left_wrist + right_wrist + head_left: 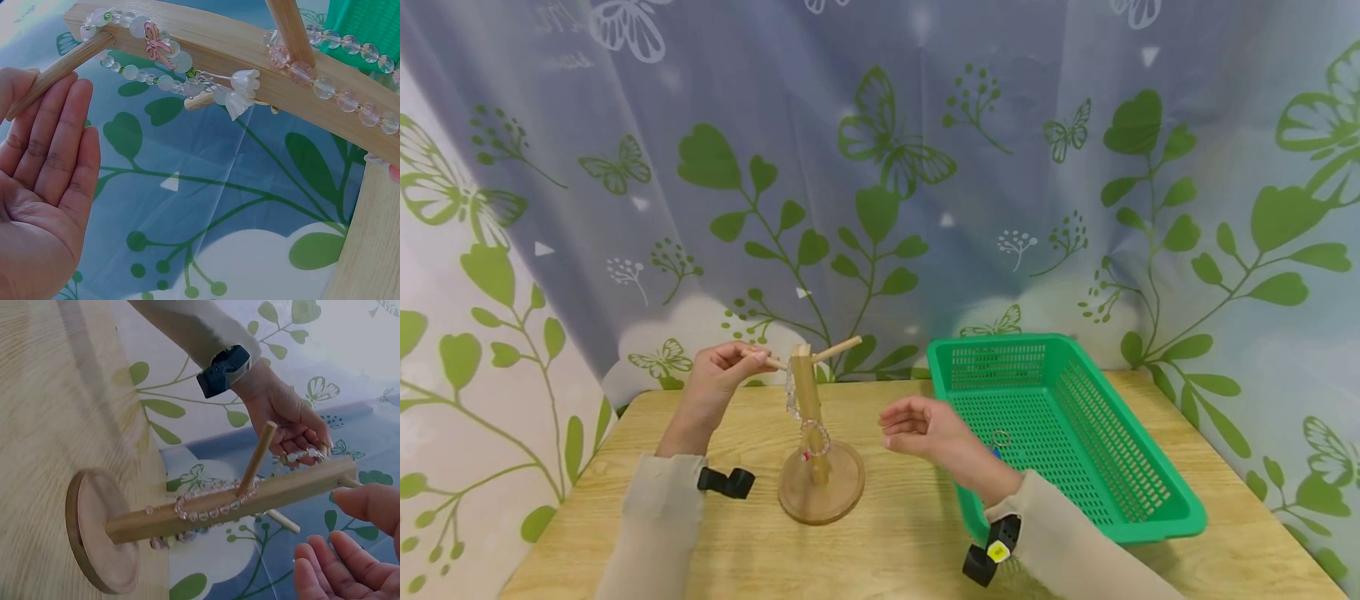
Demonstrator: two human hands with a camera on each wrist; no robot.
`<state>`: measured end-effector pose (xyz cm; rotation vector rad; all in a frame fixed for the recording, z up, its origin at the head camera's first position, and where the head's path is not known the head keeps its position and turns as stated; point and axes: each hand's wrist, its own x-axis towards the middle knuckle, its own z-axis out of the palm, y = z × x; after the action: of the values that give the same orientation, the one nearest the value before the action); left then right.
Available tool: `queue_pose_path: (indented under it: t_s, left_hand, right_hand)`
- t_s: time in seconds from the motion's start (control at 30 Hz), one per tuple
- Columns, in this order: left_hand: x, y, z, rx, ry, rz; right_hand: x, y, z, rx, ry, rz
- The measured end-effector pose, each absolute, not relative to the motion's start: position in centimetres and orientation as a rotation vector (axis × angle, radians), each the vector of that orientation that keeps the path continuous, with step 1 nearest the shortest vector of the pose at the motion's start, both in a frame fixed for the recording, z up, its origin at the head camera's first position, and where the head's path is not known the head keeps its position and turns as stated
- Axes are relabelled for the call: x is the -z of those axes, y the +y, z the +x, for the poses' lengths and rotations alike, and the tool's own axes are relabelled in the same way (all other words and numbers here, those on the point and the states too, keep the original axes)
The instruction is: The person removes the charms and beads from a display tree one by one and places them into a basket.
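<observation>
A wooden bracelet stand [807,387] with a round base stands upright on the table. My left hand [715,379] pinches the tip of its upper left peg [69,69] between thumb and fingers. From that peg hangs a bracelet of white and clear beads with a pink bow [156,45] and white bell-flower charms [240,90]. Lower down, a pink and clear bead bracelet [209,514] loops over a front peg [256,459]. To the right of the stand, my right hand [936,433] hovers with loosely bent fingers and nothing in them.
A green plastic basket [1183,525] stands on the right of the wooden table [895,533], partly behind my right forearm. Inside it lie a thin ring-shaped bracelet [1002,437] and something blue [996,452]. A patterned curtain [895,250] hangs close behind the table.
</observation>
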<state>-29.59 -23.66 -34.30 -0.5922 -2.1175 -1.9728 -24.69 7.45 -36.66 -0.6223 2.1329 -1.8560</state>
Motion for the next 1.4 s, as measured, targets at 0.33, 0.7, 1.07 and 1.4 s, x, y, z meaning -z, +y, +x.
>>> queue_pose_path:
  t_s: [0.33, 0.7, 1.07, 1.4]
  left_hand:
    - [34.4, -23.6, -29.6, 1.966, -2.137, -0.572]
    - [34.4, -23.7, -29.7, 1.974, -2.108, -0.586]
    - [34.6, -23.6, -29.5, 1.961, -2.102, -0.577]
    - [34.6, -23.5, -29.6, 1.961, -2.088, -0.589]
  right_hand:
    - [38.0, 5.0, -23.6, 1.864, 2.073, -0.657]
    - [40.1, 2.3, -23.0, 1.905, 2.212, -0.666]
    - [41.6, 0.5, -23.5, 2.057, 2.194, -0.626]
    - [43.8, -1.0, -24.5, 2.18, 2.224, -0.467]
